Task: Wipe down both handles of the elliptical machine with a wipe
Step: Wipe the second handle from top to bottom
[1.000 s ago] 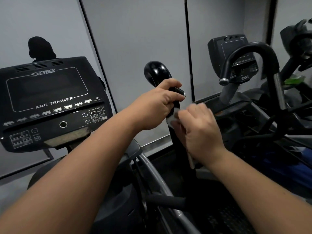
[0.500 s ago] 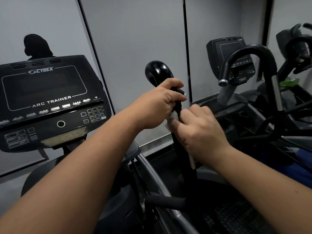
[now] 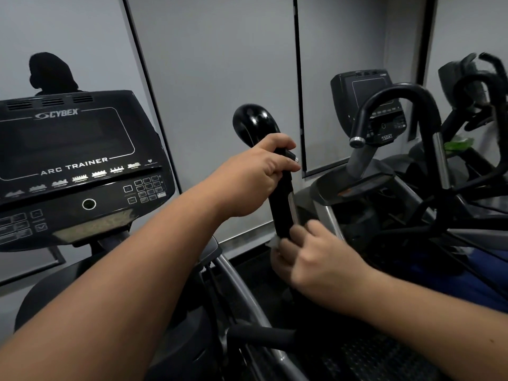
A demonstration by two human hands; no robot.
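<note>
White wipe (image 3: 275, 241), barely showing, sits pressed against the lower part of a glossy black elliptical handle (image 3: 283, 204) under the right hand (image 3: 316, 259), whose grip is curled around both. Higher up, the left hand (image 3: 255, 174) holds the same handle in a closed grip just below its rounded top. Beyond, left, stands the black Cybex Arc Trainer console (image 3: 77, 166).

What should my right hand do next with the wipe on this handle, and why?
Probably slide the right hand back up the black handle toward the left hand. The wipe sits low on the shaft, wrapped by the fingers, while the left hand steadies the top, so another pass seems sensible.
</note>
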